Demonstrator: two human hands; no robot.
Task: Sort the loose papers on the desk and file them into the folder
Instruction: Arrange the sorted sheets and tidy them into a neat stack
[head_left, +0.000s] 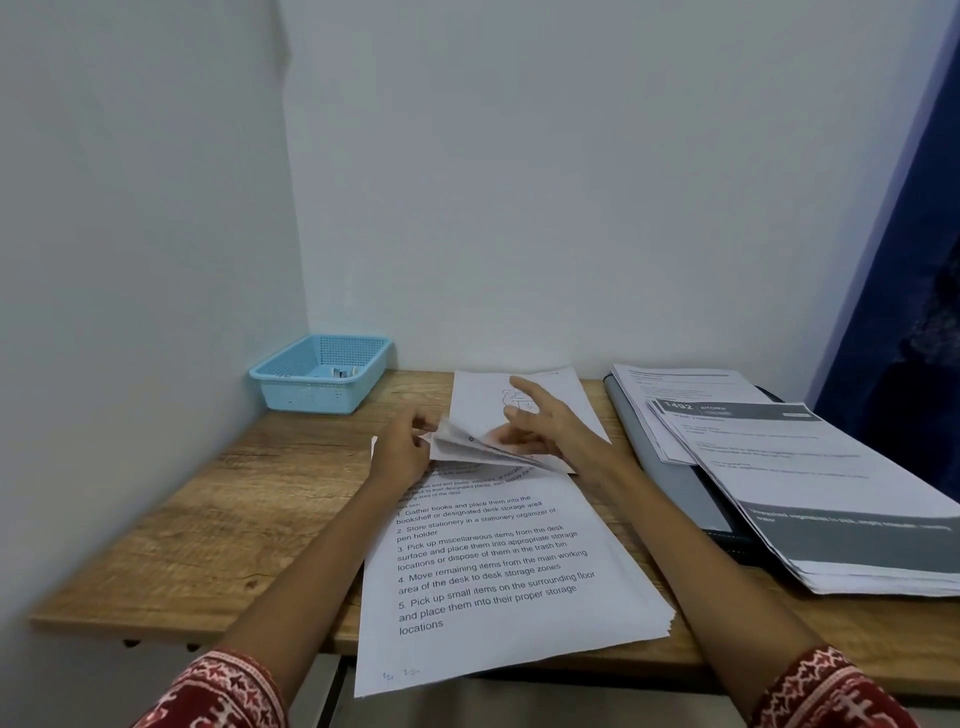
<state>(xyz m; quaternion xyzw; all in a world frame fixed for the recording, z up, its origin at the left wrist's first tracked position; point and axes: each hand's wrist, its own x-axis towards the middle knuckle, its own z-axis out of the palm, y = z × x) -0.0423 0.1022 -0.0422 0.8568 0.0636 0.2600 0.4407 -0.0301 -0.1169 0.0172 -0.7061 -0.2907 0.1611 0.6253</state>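
A stack of printed white papers (498, 587) lies in the middle of the wooden desk (234, 519), its near end hanging over the front edge. My left hand (402, 449) pinches the lifted far corners of several sheets (462, 447). My right hand (540, 426) reaches under those raised sheets with its fingers spread. Behind the hands a page with a line drawing (483, 389) lies flat. At the right a grey folder (670, 483) lies open on the desk, with another pile of printed sheets (810, 483) resting on it.
A light blue plastic basket (319, 371) with a few small items sits in the back left corner against the wall. A dark blue curtain (904, 291) hangs at the far right. White walls enclose the desk at the back and left.
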